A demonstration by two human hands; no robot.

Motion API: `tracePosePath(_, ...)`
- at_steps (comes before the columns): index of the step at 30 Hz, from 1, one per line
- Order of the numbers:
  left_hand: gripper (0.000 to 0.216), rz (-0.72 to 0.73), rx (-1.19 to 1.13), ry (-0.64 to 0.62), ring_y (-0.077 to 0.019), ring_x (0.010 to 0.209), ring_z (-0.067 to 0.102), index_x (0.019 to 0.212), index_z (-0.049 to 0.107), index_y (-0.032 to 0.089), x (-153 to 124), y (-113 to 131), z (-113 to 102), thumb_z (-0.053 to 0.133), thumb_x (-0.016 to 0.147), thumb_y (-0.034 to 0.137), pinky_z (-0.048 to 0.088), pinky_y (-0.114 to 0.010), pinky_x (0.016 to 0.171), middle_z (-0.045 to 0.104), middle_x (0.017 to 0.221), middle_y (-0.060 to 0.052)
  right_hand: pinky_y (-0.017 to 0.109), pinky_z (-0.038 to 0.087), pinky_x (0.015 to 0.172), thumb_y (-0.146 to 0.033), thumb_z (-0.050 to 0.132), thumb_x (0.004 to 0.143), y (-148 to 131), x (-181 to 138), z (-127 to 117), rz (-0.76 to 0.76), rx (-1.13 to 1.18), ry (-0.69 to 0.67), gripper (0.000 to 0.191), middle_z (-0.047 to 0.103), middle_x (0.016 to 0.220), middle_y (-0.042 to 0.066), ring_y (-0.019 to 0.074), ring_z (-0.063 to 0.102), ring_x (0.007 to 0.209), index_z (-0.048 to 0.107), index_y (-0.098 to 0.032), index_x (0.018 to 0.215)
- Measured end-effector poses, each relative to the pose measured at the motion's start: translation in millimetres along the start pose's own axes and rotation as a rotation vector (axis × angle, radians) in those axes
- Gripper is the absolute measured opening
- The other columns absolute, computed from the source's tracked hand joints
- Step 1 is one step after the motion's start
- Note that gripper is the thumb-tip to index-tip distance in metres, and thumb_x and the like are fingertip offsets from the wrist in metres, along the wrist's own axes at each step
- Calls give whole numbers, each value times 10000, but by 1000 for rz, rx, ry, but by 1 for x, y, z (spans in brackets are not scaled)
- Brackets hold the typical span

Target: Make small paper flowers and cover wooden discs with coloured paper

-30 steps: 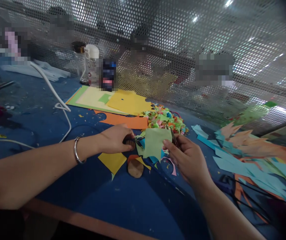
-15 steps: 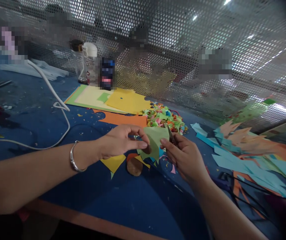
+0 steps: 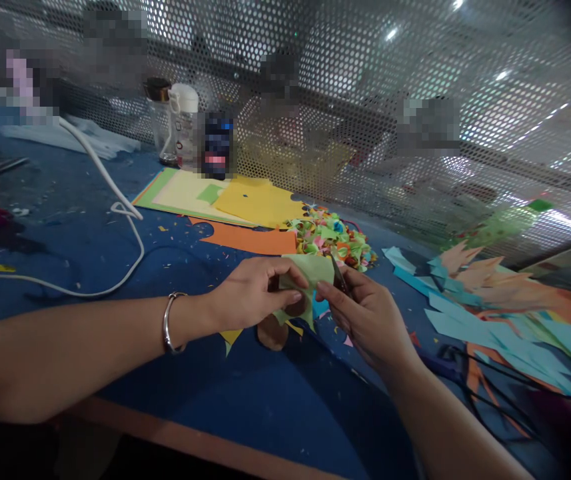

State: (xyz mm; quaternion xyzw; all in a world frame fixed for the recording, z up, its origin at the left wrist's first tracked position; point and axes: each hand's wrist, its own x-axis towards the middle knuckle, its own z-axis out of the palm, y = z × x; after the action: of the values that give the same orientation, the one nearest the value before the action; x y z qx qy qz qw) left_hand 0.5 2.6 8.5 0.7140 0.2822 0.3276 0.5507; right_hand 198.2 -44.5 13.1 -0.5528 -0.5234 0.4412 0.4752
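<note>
A piece of light green paper is pinched between the thumb and fingers of my left hand. Under that thumb a brownish round piece shows against the paper. My right hand is closed around small scissors, whose blades point up by the paper's right edge; the handles are mostly hidden in the fingers. Below the left hand, a brown round disc lies on the blue table. A yellow paper scrap shows beside it, and a blue scrap behind the green paper.
Beyond the hands lie an orange paper strip, a heap of colourful paper clippings and yellow sheets. Bottles and a phone stand before a perforated metal screen. A white cable runs left; blue strips lie right.
My left hand has shifted right, closer to my right hand, and the green paper has turned and bent in its grip. The right hand keeps the scissors in nearly the same place.
</note>
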Motion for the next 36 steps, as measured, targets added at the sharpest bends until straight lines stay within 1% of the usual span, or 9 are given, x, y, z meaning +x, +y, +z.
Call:
tracePosePath(5,450,74,-78,122,-170,754,688,1220,530,188,-2,2,2,694,801,205,523,-266,689,712,852,-39,211,314,405,-426,792,759,2,0,0,-45,-22,-13,338,580,667,-29,57,386,437,655,-174,938)
tracePosePath(9,618,72,-129,164,-186,762,689,1328,431,206,-4,5,3,725,784,209,523,-275,681,707,881,-53,255,502,660,-391,855,677,2,-1,3,-87,-29,-17,377,650,823,20,157,622,741,655,-186,924)
tracePosePath(15,836,-30,-341,213,-178,703,679,1405,343,188,-2,4,6,807,712,241,529,-277,640,712,837,-46,306,538,765,-385,854,669,-2,-3,8,-103,-40,-27,385,677,840,26,197,660,826,656,-198,941)
tracePosePath(17,747,-139,-465,232,-167,692,674,1313,456,153,-1,5,7,835,674,226,531,-275,646,718,810,-46,327,546,785,-403,844,679,-3,-3,8,-110,-55,-18,392,692,857,38,213,672,848,658,-197,955)
tracePosePath(20,421,-306,-601,138,-159,743,684,1010,669,106,0,8,7,849,639,193,533,-280,727,738,842,-77,352,546,832,-413,830,697,-3,-4,7,-117,-66,-25,376,695,867,46,226,675,885,660,-199,955)
tracePosePath(23,260,-374,-659,86,-143,739,679,834,734,96,0,10,7,846,605,143,513,-265,738,742,828,-76,323,546,804,-412,829,705,-3,-6,7,-138,-83,-23,350,678,850,39,211,668,874,658,-198,923)
tracePosePath(26,206,-404,-636,159,-127,657,646,775,732,103,1,12,5,840,609,159,476,-251,640,716,745,-50,248,510,636,-442,779,769,-3,-7,6,-160,-176,8,303,648,778,21,144,616,697,652,-186,872)
tracePosePath(30,217,-391,-656,280,-116,652,620,791,722,116,2,12,0,842,631,202,471,-257,645,704,759,-36,202,294,400,-525,656,867,-2,-7,3,-122,-191,-12,352,574,677,-20,49,348,435,639,-176,909)
tracePosePath(36,254,-283,-743,390,-130,719,635,824,721,115,2,13,0,856,636,220,500,-279,714,712,817,-45,210,190,382,-585,589,895,-1,-6,4,-68,-156,-59,408,411,593,-60,51,287,428,597,-180,841)
